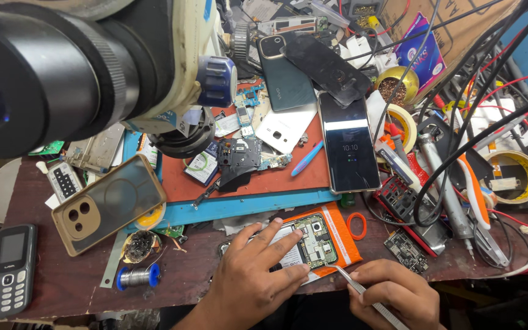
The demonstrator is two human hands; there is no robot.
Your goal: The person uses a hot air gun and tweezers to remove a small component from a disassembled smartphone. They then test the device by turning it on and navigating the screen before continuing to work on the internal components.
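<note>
Opened smartphone (310,241) with circuit board bared, orange-backed, left hand (249,278) flat on it, right hand (392,293) pinching tweezers (362,293)

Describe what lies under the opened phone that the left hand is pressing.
An orange pad shows beneath the opened phone. The left hand covers the phone's near end, hiding what lies under it.

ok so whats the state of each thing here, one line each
opened phone: back off, circuit board bare, lying flat
left hand: pressing on the opened phone
right hand: gripping tweezers, tip at phone's edge
black smartphone: screen lit
keypad phone: screen dark
</note>
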